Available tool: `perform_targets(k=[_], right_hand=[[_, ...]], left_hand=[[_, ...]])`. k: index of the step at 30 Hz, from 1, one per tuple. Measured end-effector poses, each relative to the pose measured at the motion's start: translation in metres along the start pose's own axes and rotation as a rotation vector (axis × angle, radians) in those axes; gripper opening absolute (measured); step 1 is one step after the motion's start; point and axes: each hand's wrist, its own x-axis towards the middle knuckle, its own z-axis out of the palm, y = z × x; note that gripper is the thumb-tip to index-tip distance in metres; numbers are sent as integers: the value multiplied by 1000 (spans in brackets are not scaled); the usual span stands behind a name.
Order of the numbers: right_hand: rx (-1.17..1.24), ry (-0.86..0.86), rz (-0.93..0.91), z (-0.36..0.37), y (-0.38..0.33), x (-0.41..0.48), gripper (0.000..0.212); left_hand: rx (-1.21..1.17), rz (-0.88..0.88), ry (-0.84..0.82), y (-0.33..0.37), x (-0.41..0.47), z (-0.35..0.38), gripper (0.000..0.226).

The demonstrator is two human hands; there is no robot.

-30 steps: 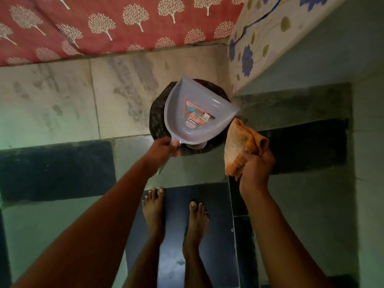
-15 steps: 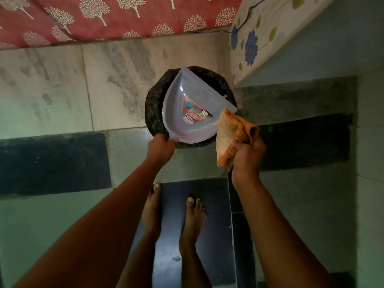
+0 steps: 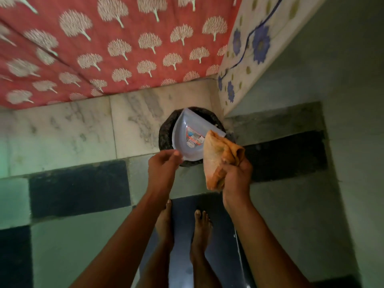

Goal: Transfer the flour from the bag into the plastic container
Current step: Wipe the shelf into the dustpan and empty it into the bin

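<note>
A grey plastic dustpan [image 3: 187,142] with a red and blue label lies tilted in the mouth of a round black bin [image 3: 165,132] on the floor. My left hand [image 3: 162,169] pinches the dustpan's near edge with thumb and fingertips; the handle is hidden behind the hand. Just right of the dustpan, my right hand [image 3: 236,175] is closed around a bunched orange cloth [image 3: 216,161], which overlaps the dustpan's right corner. No flour, bag or container shows in view.
The bin stands in a corner, against a red cloth with white tree prints [image 3: 104,48] and a white cloth with blue flowers [image 3: 249,48]. My bare feet [image 3: 199,231] stand on dark and pale floor tiles just behind the bin. A grey wall rises on the right.
The dustpan has dropped lower into the bin. My left hand's grip has loosened from the handle to a fingertip pinch. The right hand with the cloth has moved closer to the dustpan.
</note>
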Motion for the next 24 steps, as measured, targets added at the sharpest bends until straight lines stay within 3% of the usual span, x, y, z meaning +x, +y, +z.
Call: perform_targets(k=[7, 11, 14, 18, 24], right_hand=[[-96, -201, -167, -17, -92, -122, 28], [-105, -145, -282, -31, -142, -194, 26], [-99, -141, -389, -50, -174, -246, 47], [-126, -125, -525, -73, -202, -306, 42], [-181, -32, -725, -107, -233, -350, 53]], left_hand=[[-107, 9, -232, 125, -125, -56, 21], [-127, 6, -338, 196, -198, -85, 23], [-184, -59, -421, 238, -249, -101, 25], [-180, -39, -548, 282, -309, -115, 36], [-40, 126, -639, 323, -366, -103, 20]])
